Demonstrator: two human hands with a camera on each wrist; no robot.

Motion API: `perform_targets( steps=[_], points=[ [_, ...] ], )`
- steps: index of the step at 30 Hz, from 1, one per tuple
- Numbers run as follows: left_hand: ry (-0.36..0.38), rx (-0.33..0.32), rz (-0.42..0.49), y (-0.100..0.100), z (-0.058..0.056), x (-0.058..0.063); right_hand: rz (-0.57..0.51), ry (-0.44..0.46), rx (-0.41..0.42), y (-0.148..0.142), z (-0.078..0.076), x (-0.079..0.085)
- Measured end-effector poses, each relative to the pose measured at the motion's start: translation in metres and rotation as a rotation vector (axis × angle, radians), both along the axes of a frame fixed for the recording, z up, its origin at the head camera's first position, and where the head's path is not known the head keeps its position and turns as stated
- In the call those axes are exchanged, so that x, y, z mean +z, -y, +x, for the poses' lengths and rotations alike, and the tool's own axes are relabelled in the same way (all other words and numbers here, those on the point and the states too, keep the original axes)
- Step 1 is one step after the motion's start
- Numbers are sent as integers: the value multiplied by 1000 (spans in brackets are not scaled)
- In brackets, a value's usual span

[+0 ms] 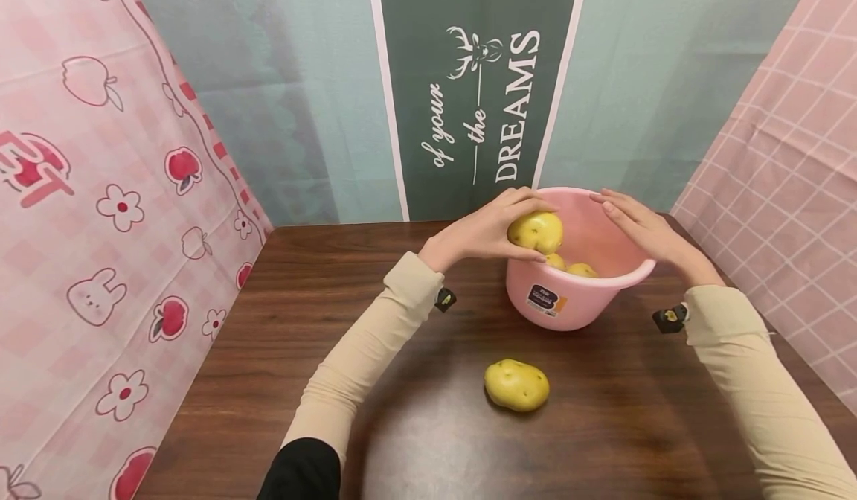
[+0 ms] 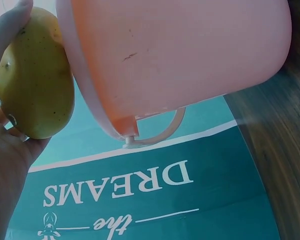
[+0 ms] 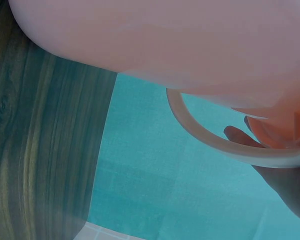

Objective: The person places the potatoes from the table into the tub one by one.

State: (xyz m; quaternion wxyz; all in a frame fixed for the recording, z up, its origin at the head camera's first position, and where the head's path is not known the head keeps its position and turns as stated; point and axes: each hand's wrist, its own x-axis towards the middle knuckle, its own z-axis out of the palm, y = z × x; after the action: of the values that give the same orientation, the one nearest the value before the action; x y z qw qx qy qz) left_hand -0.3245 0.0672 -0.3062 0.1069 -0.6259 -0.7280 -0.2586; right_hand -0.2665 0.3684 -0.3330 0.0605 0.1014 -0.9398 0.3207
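Note:
My left hand (image 1: 492, 228) grips a yellow potato (image 1: 538, 232) at the left rim of a pink plastic bucket (image 1: 569, 310). In the left wrist view this potato (image 2: 37, 75) sits between the thumb and fingers, right beside the bucket's rim. Inside the bucket lie more potatoes (image 1: 581, 270), partly hidden by the front rim. At the bucket's right rim, my right hand (image 1: 639, 226) rests with its fingers extended. The right wrist view shows those fingers (image 3: 237, 136) behind the bucket's curved handle (image 3: 205, 135). Another potato (image 1: 516, 385) lies on the table in front of the bucket.
The brown wood-grain table (image 1: 301, 321) ends at a green curtain (image 1: 469, 76) with white lettering. A pink patterned cloth (image 1: 134, 262) hangs along the left side, and a pink checked cloth (image 1: 790, 150) along the right. Each wrist carries a small black camera (image 1: 445, 299).

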Motion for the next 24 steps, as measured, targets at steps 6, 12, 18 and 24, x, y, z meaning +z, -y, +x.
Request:
perform_targets(
  steps=[6, 12, 18, 24],
  points=[
    [-14, -3, -7, -5, -2, -1, -6, 3, 4, 1, 0, 1],
    [-14, 12, -17, -7, -3, -2, -5, 16, 2, 0, 0, 0],
    [-34, -2, -2, -9, -4, -4, -6, 15, 3, 0, 0, 0],
    [-28, -4, -4, -10, -4, -4, -4, 6, 3, 0, 0, 0]
  ],
)
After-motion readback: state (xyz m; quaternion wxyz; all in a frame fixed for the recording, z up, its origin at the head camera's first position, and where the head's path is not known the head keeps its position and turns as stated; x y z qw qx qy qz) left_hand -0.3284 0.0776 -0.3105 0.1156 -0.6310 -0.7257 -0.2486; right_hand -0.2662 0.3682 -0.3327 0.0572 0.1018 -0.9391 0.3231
